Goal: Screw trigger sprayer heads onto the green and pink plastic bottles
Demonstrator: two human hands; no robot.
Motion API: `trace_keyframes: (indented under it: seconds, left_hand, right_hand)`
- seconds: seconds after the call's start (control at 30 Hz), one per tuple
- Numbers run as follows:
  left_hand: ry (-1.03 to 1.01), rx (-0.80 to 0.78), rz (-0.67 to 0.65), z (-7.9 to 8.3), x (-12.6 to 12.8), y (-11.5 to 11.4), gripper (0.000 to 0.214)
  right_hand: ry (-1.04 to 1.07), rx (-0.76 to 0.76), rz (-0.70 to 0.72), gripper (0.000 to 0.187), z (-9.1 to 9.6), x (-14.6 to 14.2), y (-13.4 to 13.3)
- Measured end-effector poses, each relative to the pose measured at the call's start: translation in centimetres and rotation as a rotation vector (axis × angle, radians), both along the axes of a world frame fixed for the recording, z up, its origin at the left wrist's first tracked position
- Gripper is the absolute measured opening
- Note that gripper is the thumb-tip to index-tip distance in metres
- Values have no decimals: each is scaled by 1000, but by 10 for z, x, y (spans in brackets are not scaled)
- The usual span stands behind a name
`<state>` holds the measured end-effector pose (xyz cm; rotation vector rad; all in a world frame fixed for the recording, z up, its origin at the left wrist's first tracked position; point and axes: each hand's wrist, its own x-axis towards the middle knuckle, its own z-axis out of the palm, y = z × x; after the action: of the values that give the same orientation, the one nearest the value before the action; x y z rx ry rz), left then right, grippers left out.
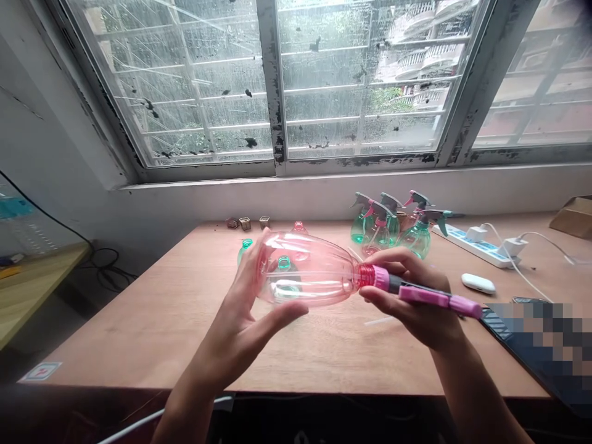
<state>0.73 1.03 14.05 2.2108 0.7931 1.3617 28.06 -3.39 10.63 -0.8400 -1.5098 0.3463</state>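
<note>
A clear pink spray bottle [314, 271] lies sideways in the air above the table, its base to the left and its neck to the right. My left hand [250, 308] is wrapped round the base end, thumb along the lower side. At the neck, my right hand [420, 296] grips the pink collar of the spray head [416, 293], which has a grey and pink body pointing right. The collar sits against the bottle's threaded neck; how far it is screwed on I cannot tell. Through the pink wall shows a green bottle [283, 264] standing behind.
Several spray bottles with heads [377, 237] stand at the back. Headless bottles, one green [245, 246] and one pink [298, 226], are behind my hands. To the right are a power strip [481, 246], a white case [478, 283], a dark device [536, 351] and a cardboard box [573, 216].
</note>
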Motion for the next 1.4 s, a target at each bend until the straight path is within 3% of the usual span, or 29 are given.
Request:
trace_keyframes:
  seconds: [0.13,0.23,0.4,0.47,0.7,0.87,1.07,1.17,1.3,1.4]
  left_hand:
    - [67,-55,-44,-8,-5,-3,102]
    - [54,-78,-65,-6,-5,-5,100]
    - [-66,-331,-227,9,3,-7,82]
    - [-83,-356,-246,12,5,-6,76]
    - [38,-82,-89,-6,-3,-1,105]
    - [18,-176,-95,-9,0,-3,117]
    - [0,-290,-64,0,1,-4,90]
    - [43,-223,-45,-3,-2,0,98]
    - [139,-17,64,-9,-6,6,101]
    - [206,-22,112,-8,-7,6,105]
  right_hand:
    - [71,-68,66,25,1,1,2]
    - [-8,-38,64,27,2,4,3]
    - [-207,96,5,37,0,7,6]
    - [-218,104,-11,38,0,6,7]
    - [62,-107,150,24,4,1,5]
    - [77,-142,155,26,5,1,4]
    - [-80,26,109,39,0,7,4]
    - [-4,-45,135,33,4,7,4]
    - [122,-201,211,18,12,3,6]
    - [123,-218,188,20,12,2,7]
